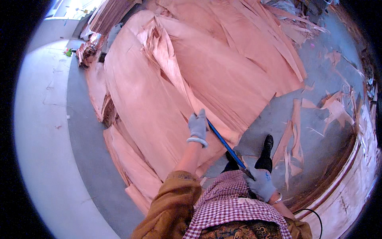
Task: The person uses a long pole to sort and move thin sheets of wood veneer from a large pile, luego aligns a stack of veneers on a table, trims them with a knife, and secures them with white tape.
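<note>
Large pinkish wood veneer sheets (143, 91) lie overlapping in front of me, with a long crumpled, torn strip (167, 55) along the middle. My left hand (197, 126), in a grey glove, is closed around the upper end of a long blue rod-like tool (225, 141) over that strip. Whether it also pinches the veneer, I cannot tell. My right hand (258, 182), also gloved, grips the dark lower end of the tool near my checked apron (227, 211).
The grey floor (330, 147) holds torn veneer scraps (294, 135) to the right, near my shoes (266, 149). Veneer piles (107, 12) stand at the back. A pale floor strip (43, 131) runs along the left. A curved pale edge (354, 179) borders the lower right.
</note>
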`<state>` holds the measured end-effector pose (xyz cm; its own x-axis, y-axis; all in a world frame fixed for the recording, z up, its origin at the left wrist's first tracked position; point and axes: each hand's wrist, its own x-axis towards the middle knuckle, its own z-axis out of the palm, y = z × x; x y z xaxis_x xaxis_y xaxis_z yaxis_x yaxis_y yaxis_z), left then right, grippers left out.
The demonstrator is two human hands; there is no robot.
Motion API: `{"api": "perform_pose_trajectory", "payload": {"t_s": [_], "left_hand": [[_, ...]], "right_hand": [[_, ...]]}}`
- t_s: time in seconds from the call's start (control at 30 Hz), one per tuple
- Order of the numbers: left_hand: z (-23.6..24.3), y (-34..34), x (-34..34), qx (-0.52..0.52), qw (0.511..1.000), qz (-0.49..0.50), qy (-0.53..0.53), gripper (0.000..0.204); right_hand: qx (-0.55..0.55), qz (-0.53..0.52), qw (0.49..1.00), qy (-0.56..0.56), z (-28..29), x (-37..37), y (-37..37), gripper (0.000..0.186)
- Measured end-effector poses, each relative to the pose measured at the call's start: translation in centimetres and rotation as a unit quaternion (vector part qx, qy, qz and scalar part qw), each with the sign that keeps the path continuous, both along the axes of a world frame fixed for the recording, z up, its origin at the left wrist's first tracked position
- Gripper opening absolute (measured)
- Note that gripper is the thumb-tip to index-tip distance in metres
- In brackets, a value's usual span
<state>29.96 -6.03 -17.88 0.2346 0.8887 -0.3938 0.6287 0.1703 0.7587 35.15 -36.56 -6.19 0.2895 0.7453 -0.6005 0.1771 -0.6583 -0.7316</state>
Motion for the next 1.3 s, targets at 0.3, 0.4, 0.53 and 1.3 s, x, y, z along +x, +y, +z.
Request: {"api": "perform_pose_trajectory", "payload": {"t_s": [0.3, 0.4, 0.53, 1.3], "left_hand": [[8.6, 7.6, -5.1, 0.137, 0.984, -0.061, 0.100, 0.022], [12.1, 11.3, -6.4, 0.141, 0.983, -0.098, 0.060, 0.022], [17.5, 10.3, -4.5, 0.083, 0.991, -0.085, 0.055, 0.022], [14.8, 15.9, -4.5, 0.079, 0.967, -0.221, 0.095, 0.035]], "right_hand": [[0.019, -0.080, 0.988, 0.130, -4.3, 1.3, -5.5, 0.028], [0.013, -0.091, 0.976, 0.196, -3.1, 2.0, -6.3, 0.028], [-0.215, -0.066, 0.927, 0.300, -2.5, 4.1, -16.9, 0.031], [-0.317, -0.115, 0.919, 0.203, -6.7, 14.7, -21.7, 0.025]]}}
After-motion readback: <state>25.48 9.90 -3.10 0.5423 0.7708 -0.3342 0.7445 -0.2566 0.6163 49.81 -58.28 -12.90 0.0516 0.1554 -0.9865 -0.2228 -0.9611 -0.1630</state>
